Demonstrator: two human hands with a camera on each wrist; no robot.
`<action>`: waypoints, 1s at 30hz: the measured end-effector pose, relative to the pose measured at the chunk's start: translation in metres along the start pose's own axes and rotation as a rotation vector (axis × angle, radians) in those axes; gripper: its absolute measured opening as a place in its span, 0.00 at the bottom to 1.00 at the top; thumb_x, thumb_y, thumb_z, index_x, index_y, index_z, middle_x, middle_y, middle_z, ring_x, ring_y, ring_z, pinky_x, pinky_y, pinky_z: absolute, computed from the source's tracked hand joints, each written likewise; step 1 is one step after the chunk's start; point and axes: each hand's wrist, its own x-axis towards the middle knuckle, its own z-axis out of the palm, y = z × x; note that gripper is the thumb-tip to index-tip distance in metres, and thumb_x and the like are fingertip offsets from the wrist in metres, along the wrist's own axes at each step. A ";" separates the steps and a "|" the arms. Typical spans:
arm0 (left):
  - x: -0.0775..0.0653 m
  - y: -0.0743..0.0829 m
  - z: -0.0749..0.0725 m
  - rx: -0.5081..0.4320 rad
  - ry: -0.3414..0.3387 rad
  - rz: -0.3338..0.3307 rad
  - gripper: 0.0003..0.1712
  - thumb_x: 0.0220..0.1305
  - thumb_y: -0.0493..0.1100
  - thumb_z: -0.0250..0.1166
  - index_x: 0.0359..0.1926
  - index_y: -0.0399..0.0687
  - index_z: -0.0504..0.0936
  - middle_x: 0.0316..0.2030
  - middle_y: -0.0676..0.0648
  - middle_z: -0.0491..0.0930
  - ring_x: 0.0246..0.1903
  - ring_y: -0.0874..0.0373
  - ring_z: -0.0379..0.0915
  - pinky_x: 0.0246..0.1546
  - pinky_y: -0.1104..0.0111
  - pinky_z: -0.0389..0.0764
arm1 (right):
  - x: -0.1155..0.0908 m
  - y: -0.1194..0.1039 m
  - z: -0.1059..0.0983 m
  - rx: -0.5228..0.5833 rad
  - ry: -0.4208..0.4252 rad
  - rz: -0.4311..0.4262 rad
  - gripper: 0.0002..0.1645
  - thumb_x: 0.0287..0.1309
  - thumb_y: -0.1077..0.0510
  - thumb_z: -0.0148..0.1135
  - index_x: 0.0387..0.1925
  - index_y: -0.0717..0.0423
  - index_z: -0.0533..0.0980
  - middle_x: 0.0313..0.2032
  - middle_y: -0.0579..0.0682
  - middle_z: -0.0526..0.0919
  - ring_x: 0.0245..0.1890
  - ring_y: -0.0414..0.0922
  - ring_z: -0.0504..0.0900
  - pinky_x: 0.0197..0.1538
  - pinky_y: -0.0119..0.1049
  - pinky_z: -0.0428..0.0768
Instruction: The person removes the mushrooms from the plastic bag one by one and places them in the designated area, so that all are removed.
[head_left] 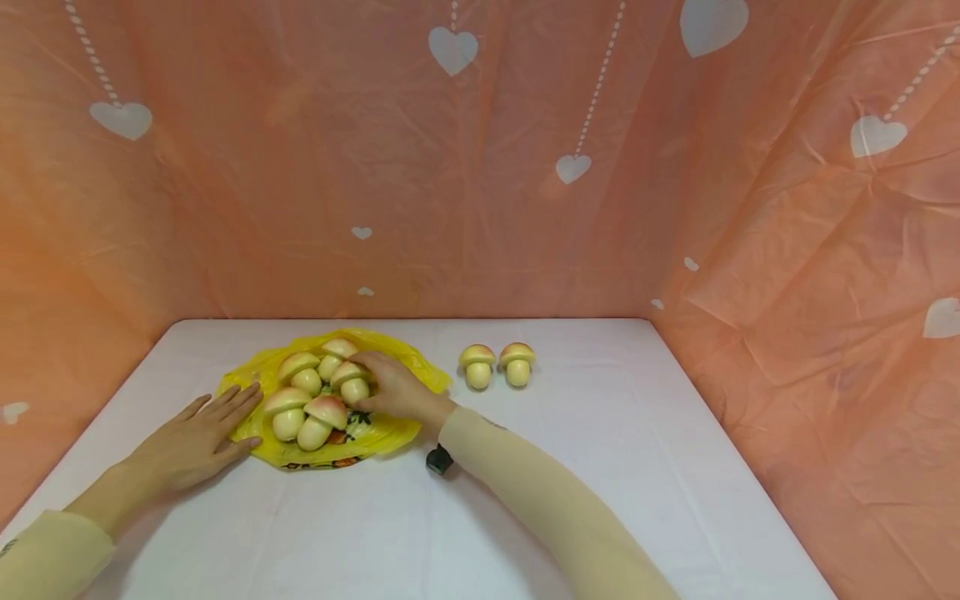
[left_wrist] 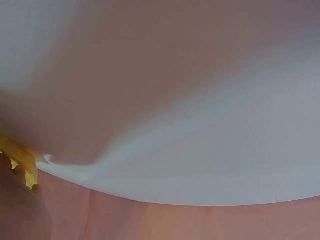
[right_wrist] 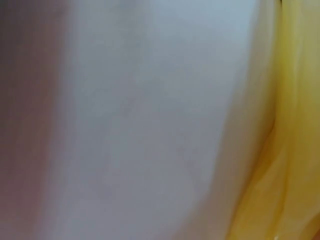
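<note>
The right hand (head_left: 397, 390) is in among the pieces, coming across from the right, its fingers on the cap and its thumb by the stem of a glossy, mushroom-shaped piece with a yellow, red-tinted cap and a pale, rounded stem (head_left: 352, 388). That's a pinch, and the piece sits at the right of a cluster of five. The other four mushrooms press in close: one at the far side (head_left: 330, 365), one far left (head_left: 299, 375), one near left (head_left: 287, 415), and one at the near side, leaning over, its stem toward the near left (head_left: 321, 423).

Under and around them spreads a crumpled, bright yellow plastic bag (head_left: 408, 354), dark and red print showing along its near part; whether the pieces lie on top or inside its mouth, one cannot tell. Over on the left, the left hand (head_left: 191, 442) lies flat with fingers stretched out, grasping nothing, fingertips and thumb at the bag's left edge.

And to the right of the bag, two more matching mushrooms (head_left: 477, 368) (head_left: 517, 367) stand upright side by side, caps up, toward the far edge of the white table (head_left: 600, 458). A small black object (head_left: 439, 460) shows just under the right wrist. Behind it all hangs an orange-pink sheet (head_left: 315, 167) patterned with white hearts.
</note>
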 end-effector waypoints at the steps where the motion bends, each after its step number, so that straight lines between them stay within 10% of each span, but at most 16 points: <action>1: 0.000 0.000 0.001 0.000 0.004 0.005 0.42 0.76 0.59 0.59 0.77 0.33 0.64 0.76 0.31 0.61 0.74 0.30 0.57 0.79 0.61 0.24 | 0.000 0.000 0.000 0.000 -0.001 0.000 0.41 0.65 0.57 0.73 0.75 0.53 0.66 0.72 0.51 0.71 0.72 0.45 0.69 0.73 0.31 0.66; 30: -0.002 -0.003 0.003 -0.003 0.007 0.006 0.42 0.77 0.59 0.58 0.77 0.33 0.63 0.76 0.31 0.60 0.75 0.30 0.55 0.79 0.57 0.23 | -0.021 -0.019 -0.024 0.152 0.112 -0.030 0.47 0.63 0.56 0.75 0.78 0.50 0.63 0.75 0.49 0.67 0.67 0.44 0.74 0.68 0.35 0.75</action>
